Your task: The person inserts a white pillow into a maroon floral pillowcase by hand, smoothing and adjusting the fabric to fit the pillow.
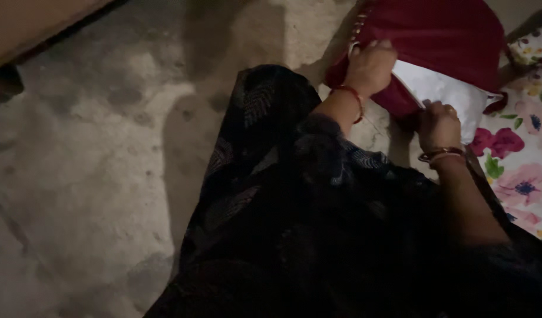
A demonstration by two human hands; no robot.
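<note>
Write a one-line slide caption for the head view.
Left hand and right hand grip a dark red cover around a white pillow.

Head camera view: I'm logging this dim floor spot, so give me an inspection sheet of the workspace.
Surface: bare, stained concrete floor.
Job's things: white pillow partly inside a dark red cover.
Clutter: floral sheet at right.
Hands: left hand grips the cover's edge; right hand presses on the pillow, its fingers curled at the cover's opening.
Cables: nothing seen.
Surroundings: pale wooden edge at top left; dark patterned garment fills the foreground.
</note>
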